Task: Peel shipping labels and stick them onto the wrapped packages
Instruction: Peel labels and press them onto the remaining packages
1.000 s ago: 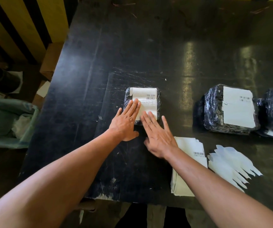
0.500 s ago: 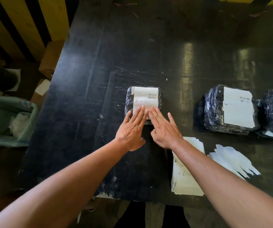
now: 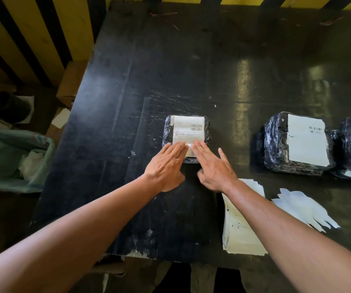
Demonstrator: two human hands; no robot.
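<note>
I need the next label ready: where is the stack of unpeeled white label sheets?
In the head view, the stack of white label sheets lies at the black table's near edge, partly under the right forearm, left of the peeled white backing papers.

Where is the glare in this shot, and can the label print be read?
Head view: two pale streaks of glare lie on the dark table, right of centre, above the labelled package. The label under both hands, left hand and right hand, shows a barcode, but its text is too small and soft to read. The wide lens bends the table's edges, and the floor at the left is dim.
</note>
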